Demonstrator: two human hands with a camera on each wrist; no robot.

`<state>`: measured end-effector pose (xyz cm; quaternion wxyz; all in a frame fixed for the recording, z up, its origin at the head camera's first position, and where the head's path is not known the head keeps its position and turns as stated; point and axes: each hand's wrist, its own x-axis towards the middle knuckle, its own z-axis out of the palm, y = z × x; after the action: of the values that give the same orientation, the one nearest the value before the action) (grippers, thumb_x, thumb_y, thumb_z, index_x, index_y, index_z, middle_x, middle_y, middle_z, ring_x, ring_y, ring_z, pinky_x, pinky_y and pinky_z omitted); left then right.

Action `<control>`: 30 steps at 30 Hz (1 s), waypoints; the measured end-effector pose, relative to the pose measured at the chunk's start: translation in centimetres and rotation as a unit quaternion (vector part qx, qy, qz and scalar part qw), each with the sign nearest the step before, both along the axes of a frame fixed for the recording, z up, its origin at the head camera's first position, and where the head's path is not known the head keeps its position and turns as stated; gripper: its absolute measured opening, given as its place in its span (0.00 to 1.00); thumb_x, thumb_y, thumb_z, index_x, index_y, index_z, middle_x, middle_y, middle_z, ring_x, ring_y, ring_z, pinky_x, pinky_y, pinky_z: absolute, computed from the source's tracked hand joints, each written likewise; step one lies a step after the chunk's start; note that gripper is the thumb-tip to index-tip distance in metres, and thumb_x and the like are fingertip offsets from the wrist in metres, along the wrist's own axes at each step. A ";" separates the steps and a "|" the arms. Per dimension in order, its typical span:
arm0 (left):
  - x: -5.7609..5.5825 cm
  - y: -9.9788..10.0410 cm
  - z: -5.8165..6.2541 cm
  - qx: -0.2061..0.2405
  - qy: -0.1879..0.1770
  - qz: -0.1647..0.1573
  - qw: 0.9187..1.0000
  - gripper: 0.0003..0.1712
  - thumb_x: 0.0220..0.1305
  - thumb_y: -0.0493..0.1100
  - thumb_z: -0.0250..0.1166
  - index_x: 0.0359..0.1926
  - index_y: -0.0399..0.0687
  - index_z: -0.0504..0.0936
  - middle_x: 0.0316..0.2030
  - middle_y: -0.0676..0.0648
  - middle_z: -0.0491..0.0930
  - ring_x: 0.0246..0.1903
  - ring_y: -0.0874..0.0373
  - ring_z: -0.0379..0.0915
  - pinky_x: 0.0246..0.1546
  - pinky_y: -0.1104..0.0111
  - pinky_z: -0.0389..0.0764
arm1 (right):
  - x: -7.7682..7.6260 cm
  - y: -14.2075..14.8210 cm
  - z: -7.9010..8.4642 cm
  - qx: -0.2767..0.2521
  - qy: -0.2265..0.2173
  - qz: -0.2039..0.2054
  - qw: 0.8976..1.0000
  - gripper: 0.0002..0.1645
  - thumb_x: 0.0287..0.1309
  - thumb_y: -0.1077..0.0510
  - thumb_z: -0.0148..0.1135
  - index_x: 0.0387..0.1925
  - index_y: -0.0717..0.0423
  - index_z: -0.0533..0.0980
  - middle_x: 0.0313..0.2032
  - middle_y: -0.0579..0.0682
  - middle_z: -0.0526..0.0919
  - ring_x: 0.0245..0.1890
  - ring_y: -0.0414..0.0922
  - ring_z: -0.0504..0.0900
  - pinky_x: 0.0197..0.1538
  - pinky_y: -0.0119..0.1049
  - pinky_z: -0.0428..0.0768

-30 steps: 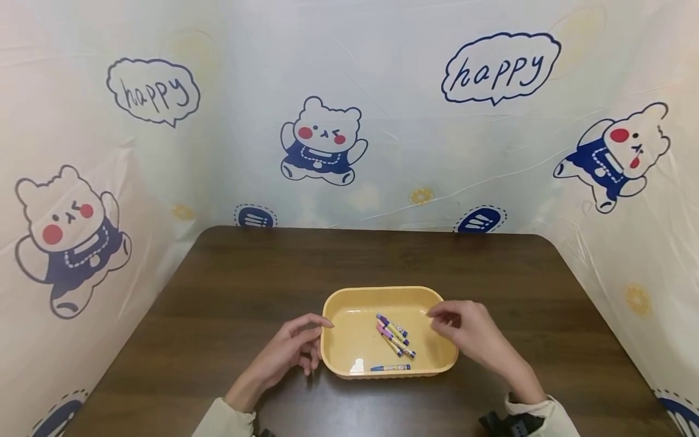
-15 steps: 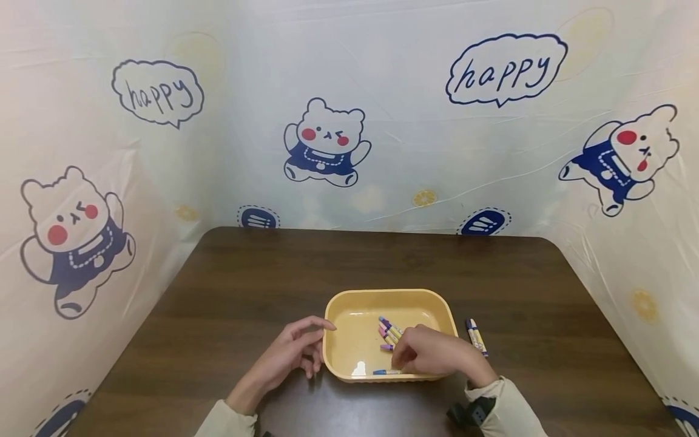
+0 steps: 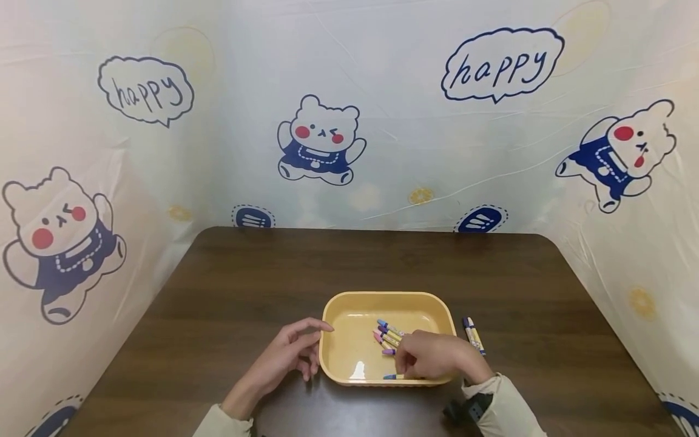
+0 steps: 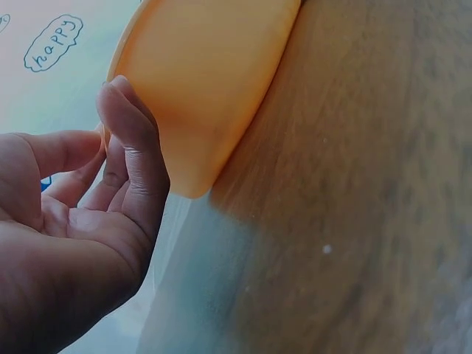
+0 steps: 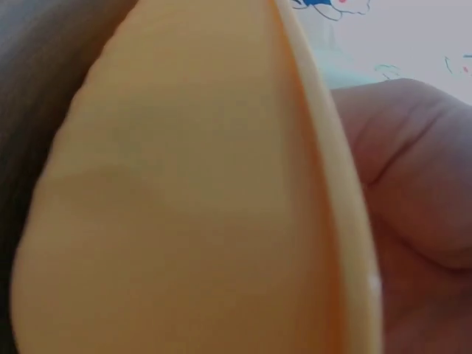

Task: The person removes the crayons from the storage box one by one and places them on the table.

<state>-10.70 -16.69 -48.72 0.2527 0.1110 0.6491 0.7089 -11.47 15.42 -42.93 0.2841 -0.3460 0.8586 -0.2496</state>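
Observation:
A shallow yellow plastic tray (image 3: 349,295) sits on the table. My left hand (image 3: 292,355) holds its left end, thumb and fingers at the rim in the left wrist view. Inside, my right hand (image 3: 434,355) reaches down with bent fingers and pinches a blue crayon (image 3: 391,377) by the near wall; its far end is covered by the fingers. Just behind the hand lies a small group of crayons (image 3: 390,332) with blue, purple and pink tips, partly hidden. In the right wrist view the tray wall (image 5: 184,184) hides my fingertips.
Two more crayons (image 3: 473,335) lie side by side on the dark wooden table (image 3: 262,267), just right of the tray. A printed cloth (image 3: 398,152) with bears and speech bubbles surrounds the table's back and sides.
My right hand has gone from the tray's right rim down to the near crayon, which has shifted slightly right. Two crayons now show on the table. My left hand stays put.

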 end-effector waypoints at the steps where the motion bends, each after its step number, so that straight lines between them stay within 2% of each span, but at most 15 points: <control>1: 0.0 0.0 0.0 0.000 0.000 -0.001 1.000 0.22 0.78 0.43 0.51 0.63 0.31 0.69 0.24 0.45 0.78 0.21 0.56 0.76 0.19 0.68 0.79 | -0.1 0.1 0.1 -0.010 -0.004 -0.007 1.000 0.09 0.55 0.68 0.66 0.25 0.51 0.81 0.21 0.36 0.74 0.23 0.30 0.68 0.28 0.26 0.70; 7: 0.1 0.0 0.0 -0.003 0.003 -0.001 1.000 0.23 0.77 0.44 0.52 0.63 0.31 0.69 0.24 0.44 0.78 0.20 0.56 0.76 0.19 0.69 0.79 | -0.9 1.1 0.7 -0.071 -0.016 -0.050 0.996 0.10 0.58 0.70 0.64 0.30 0.52 0.82 0.27 0.39 0.79 0.27 0.32 0.74 0.33 0.28 0.77; 12: 0.3 -0.1 0.0 -0.003 0.002 -0.003 1.000 0.23 0.77 0.45 0.53 0.63 0.31 0.69 0.23 0.44 0.78 0.20 0.56 0.76 0.19 0.69 0.79 | -1.4 1.9 1.2 -0.123 -0.008 -0.067 0.990 0.04 0.61 0.66 0.66 0.35 0.55 0.82 0.30 0.41 0.81 0.31 0.36 0.78 0.38 0.31 0.80; 16: 0.3 -0.1 0.0 -0.002 0.003 -0.006 1.000 0.23 0.77 0.45 0.53 0.63 0.31 0.69 0.23 0.44 0.78 0.20 0.56 0.76 0.19 0.68 0.79 | -1.6 2.5 1.6 -0.174 -0.009 -0.098 0.980 0.05 0.63 0.62 0.66 0.40 0.59 0.82 0.34 0.44 0.82 0.34 0.39 0.79 0.39 0.33 0.82; 22: 0.2 -0.2 0.1 -0.005 0.004 -0.004 1.000 0.24 0.77 0.45 0.53 0.63 0.31 0.68 0.23 0.44 0.78 0.20 0.56 0.76 0.19 0.68 0.79 | -2.1 3.1 1.9 -0.229 -0.021 -0.185 0.956 0.09 0.62 0.59 0.68 0.41 0.60 0.83 0.35 0.50 0.84 0.36 0.48 0.83 0.41 0.35 0.84; 26: 0.1 -0.2 0.2 -0.005 0.003 -0.004 1.000 0.23 0.78 0.44 0.52 0.63 0.31 0.68 0.23 0.44 0.78 0.20 0.56 0.76 0.19 0.68 0.79 | -2.1 3.5 2.0 -0.233 -0.006 -0.222 0.947 0.08 0.61 0.58 0.69 0.40 0.57 0.83 0.34 0.50 0.85 0.36 0.53 0.84 0.41 0.39 0.85; 30: 0.0 -0.1 0.1 -0.001 0.000 -0.009 1.000 0.23 0.78 0.44 0.51 0.63 0.31 0.67 0.23 0.44 0.78 0.20 0.56 0.75 0.19 0.68 0.79 | -1.7 3.9 1.9 -0.234 0.005 -0.240 0.942 0.10 0.61 0.57 0.69 0.41 0.58 0.83 0.34 0.50 0.86 0.36 0.54 0.84 0.42 0.45 0.85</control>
<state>-10.65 -16.82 -48.61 0.2594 0.1166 0.6484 0.7062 -13.14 19.29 -41.02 0.1227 -0.1876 0.8351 -0.5023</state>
